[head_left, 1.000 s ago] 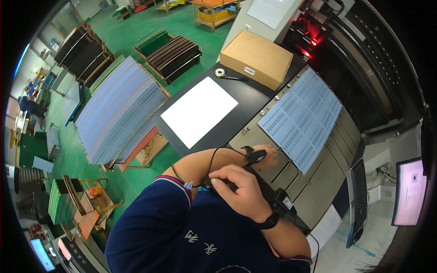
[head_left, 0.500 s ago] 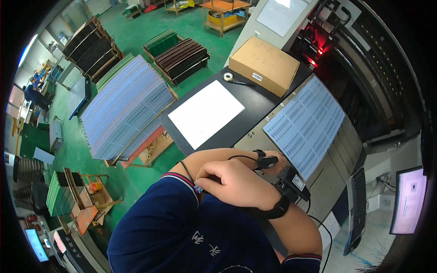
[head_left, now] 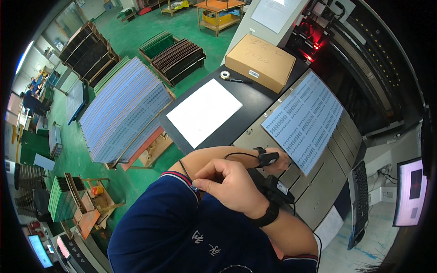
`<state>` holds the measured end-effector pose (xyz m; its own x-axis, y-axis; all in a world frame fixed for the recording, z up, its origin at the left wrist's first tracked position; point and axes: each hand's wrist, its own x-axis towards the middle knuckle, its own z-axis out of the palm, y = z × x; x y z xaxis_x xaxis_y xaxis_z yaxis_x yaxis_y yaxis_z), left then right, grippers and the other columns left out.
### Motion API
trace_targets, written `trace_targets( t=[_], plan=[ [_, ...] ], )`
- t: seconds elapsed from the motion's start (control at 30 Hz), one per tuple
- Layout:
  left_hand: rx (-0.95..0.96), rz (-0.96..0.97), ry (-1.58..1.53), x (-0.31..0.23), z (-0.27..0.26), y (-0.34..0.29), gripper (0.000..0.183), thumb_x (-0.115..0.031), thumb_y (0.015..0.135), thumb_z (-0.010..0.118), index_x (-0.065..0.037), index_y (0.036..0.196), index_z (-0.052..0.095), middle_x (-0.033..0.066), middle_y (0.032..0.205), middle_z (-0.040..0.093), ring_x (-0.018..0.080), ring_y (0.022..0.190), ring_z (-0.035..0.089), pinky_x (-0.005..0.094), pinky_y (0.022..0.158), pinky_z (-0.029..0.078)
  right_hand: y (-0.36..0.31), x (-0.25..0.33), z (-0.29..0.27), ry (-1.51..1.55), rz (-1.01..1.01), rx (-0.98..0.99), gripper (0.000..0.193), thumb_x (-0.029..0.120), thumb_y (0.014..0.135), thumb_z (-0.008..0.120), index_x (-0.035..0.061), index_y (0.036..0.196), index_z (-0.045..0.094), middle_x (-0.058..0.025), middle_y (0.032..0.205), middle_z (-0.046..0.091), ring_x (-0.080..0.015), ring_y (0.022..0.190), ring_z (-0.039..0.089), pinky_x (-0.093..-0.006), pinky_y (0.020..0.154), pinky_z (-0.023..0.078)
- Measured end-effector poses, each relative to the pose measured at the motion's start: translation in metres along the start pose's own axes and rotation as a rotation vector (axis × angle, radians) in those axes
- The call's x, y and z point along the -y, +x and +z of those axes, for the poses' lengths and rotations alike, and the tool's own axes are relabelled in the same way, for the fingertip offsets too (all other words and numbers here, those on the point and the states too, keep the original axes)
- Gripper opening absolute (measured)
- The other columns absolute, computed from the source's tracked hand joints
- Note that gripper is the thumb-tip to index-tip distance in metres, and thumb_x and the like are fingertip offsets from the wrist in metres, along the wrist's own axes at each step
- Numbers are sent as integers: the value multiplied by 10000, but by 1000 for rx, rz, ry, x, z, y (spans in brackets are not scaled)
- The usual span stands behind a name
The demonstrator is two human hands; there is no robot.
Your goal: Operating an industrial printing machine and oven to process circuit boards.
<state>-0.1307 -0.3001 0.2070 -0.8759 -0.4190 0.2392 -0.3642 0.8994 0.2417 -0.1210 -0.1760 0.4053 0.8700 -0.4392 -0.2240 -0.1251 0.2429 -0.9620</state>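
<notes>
My left forearm reaches across to the right, and my left hand (head_left: 276, 160) is at the lower left edge of a pale blue panel (head_left: 306, 123) covered in rows of small dark marks. Its fingers look curled downward; what is under them is hidden. The panel lies flat on the grooved metal bed (head_left: 325, 170) of a machine. My right hand (head_left: 227, 184) is bent back over my left upper arm, thumb and forefinger pinched beside the left sleeve cuff. A small bluish bit shows at its fingertips, too small to name. Both wrists carry black strapped devices with cables.
On the black table (head_left: 182, 136) are a white sheet (head_left: 205, 113), a tape roll (head_left: 224, 74), a black pen (head_left: 239, 81) and a cardboard box (head_left: 260, 63). A rack of blue panels (head_left: 125, 109) stands left. A keyboard (head_left: 358, 204) and monitor (head_left: 410, 193) are right.
My left hand has shifted slightly right along the panel's edge. The right wrist has turned a little, its fingers still pinched by the sleeve. A dark rectangle now shows on the monitor.
</notes>
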Motion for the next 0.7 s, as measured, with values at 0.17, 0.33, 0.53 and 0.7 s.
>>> trace_targets(
  t=[0.17, 0.33, 0.53, 0.7],
  plan=[
    [-32, -38, -40, -1, -1, -6, 151, -175, 745, 517, -55, 796, 592, 77, 821, 605, 248, 885, 564, 353, 778, 480, -10, -10, 13, -82, -84, -137, 116, 63, 772, 666, -14, 841, 613, -15, 733, 620, -44, 669, 560, -168, 610, 444],
    [-101, -12, -13, 1, 11, -11, 134, -185, 736, 565, -69, 803, 565, 52, 786, 580, 231, 848, 554, 346, 713, 479, -10, -19, 12, -6, -47, -84, 147, 116, 778, 657, -7, 851, 622, -45, 740, 632, -83, 685, 575, -213, 631, 452],
    [-63, -55, -12, -4, -7, -15, 155, -187, 752, 539, -61, 811, 606, 64, 806, 607, 240, 862, 566, 355, 770, 469, -13, -6, 4, 8, -10, 26, 195, 119, 852, 578, -29, 978, 595, -57, 825, 640, -87, 785, 597, -196, 717, 463],
    [-66, -75, -9, -5, -14, -15, 165, -188, 757, 531, -61, 823, 613, 64, 819, 614, 238, 862, 566, 359, 767, 467, -14, 3, 7, -156, -73, 32, 235, 133, 871, 544, -34, 1032, 580, -86, 874, 646, -112, 832, 608, -214, 755, 461]
  ],
)
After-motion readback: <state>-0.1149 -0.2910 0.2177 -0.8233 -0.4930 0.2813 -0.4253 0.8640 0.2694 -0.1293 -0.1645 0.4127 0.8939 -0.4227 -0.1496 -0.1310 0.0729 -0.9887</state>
